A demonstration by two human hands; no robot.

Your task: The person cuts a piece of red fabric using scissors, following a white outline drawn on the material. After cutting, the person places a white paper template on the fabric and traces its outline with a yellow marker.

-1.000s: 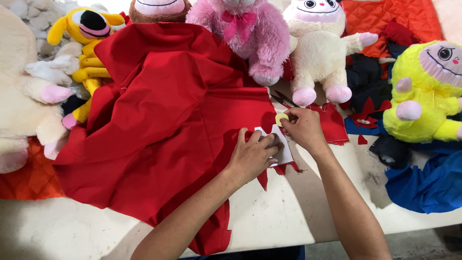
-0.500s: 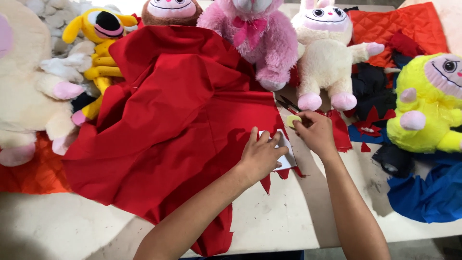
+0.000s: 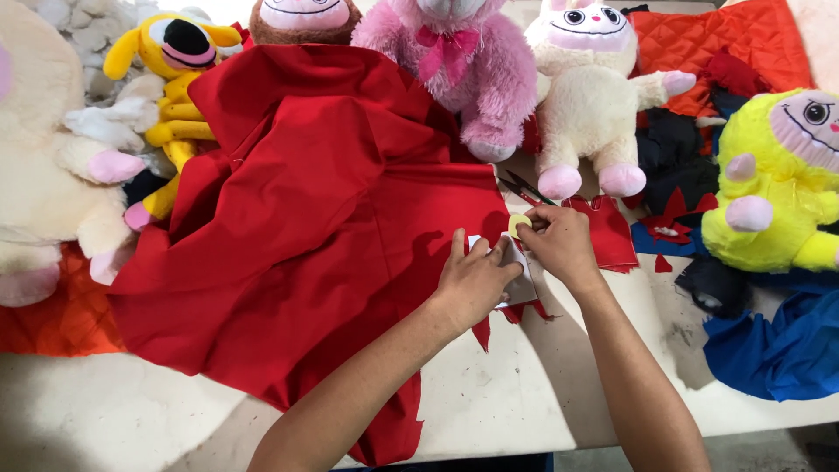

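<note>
A large red cloth (image 3: 315, 227) lies spread over the white table (image 3: 542, 393). My left hand (image 3: 472, 280) presses flat on a small pale card template (image 3: 523, 288) laid at the cloth's right edge. My right hand (image 3: 559, 243) pinches a small yellow piece of chalk (image 3: 517, 224) against the top of that template. Both forearms reach in from the bottom of the view.
Plush toys line the back: a yellow one (image 3: 175, 79), a pink one (image 3: 454, 61), a white one (image 3: 585, 105), a yellow one at right (image 3: 778, 183). Scissors (image 3: 524, 188) lie by the white toy. Cut red pieces (image 3: 612, 232), blue fabric (image 3: 786, 341), orange quilted fabric (image 3: 725, 44).
The hands have stayed on the template at the cloth's edge; only the camera view has shifted slightly.
</note>
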